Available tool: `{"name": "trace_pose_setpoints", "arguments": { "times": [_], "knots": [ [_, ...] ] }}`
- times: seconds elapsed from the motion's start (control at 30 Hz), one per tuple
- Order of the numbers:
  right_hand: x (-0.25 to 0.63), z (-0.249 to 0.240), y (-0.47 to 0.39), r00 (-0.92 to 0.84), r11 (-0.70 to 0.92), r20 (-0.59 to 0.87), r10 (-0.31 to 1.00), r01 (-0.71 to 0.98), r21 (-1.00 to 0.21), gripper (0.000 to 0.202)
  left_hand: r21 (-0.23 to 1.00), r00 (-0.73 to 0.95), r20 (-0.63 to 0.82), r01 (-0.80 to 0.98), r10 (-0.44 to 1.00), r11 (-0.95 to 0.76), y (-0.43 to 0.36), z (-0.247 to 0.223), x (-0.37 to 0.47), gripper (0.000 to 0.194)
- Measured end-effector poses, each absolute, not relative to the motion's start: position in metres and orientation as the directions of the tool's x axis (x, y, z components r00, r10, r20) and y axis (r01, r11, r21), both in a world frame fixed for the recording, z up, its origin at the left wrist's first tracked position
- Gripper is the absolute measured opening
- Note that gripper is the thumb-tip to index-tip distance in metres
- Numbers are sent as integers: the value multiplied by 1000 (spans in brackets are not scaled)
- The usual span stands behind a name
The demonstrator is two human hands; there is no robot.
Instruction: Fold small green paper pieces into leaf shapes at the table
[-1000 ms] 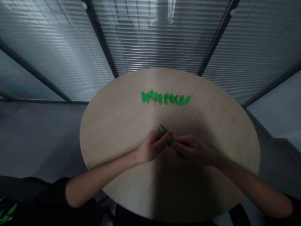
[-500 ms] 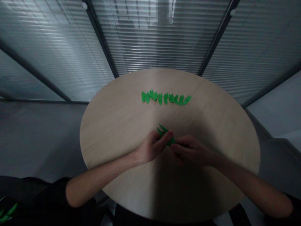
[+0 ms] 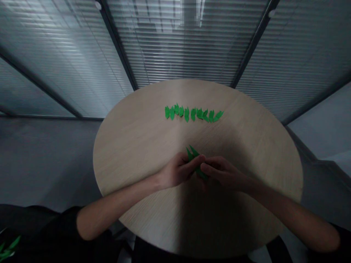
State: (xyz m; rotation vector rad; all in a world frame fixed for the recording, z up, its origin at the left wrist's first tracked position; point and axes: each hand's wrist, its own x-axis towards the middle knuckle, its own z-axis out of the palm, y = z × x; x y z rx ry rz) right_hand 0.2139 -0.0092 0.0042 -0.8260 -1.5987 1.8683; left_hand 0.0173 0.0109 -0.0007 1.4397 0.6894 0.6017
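A green leaf-like piece [image 3: 193,151] with two pointed tips is held above the round wooden table [image 3: 131,146]. My left hand [image 3: 179,170] pinches it between thumb and fingers, its tips sticking up beyond the hand. From the other side, my right hand [image 3: 221,173] grips the lower end, thumb on top. The two hands touch, and their fingers hide the middle of the piece. Farther back on the table, several similar green pieces [image 3: 193,114] lie in an uneven row.
Glass panels with blinds [image 3: 186,54] stand behind the table. At the bottom left corner, more green leaf-like pieces [image 3: 9,248] show against something dark. A dark shadow falls over the table's near part.
The held green piece has shifted slightly right and turned, with more of its lower end showing. My fingers have closed nearer together. The row has not moved.
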Motion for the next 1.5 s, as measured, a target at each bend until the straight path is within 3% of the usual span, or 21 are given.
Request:
{"name": "trace_pose_setpoints", "arguments": {
  "times": [0.33,0.57,0.83,1.07,1.23,1.33,1.5],
  "knots": [
    [217,6,-7,-688,-157,-137,712,34,-987,45,998,634,-67,26,771,65,10,-2,19,67],
    [217,7,-6,-641,-148,-173,748,93,-985,51,997,504,-80,36,860,72,14,-8,21,66],
    [228,1,6,-616,-174,-319,720,284,-943,48,970,476,-114,242,872,-5,30,-7,11,67],
    [236,5,20,-621,-199,-424,660,399,-895,47,973,588,-119,228,800,-22,48,-7,-3,50],
    [242,8,30,-634,-204,-502,589,484,-851,50,937,650,-188,343,736,-64,55,-1,-12,47],
    [247,8,35,-597,-181,-501,626,514,-838,51,906,672,-246,416,699,-81,56,5,-17,46],
    [249,9,35,-524,-44,-449,724,614,-788,44,853,716,-199,463,669,-242,55,13,-24,47]
  ]
}}
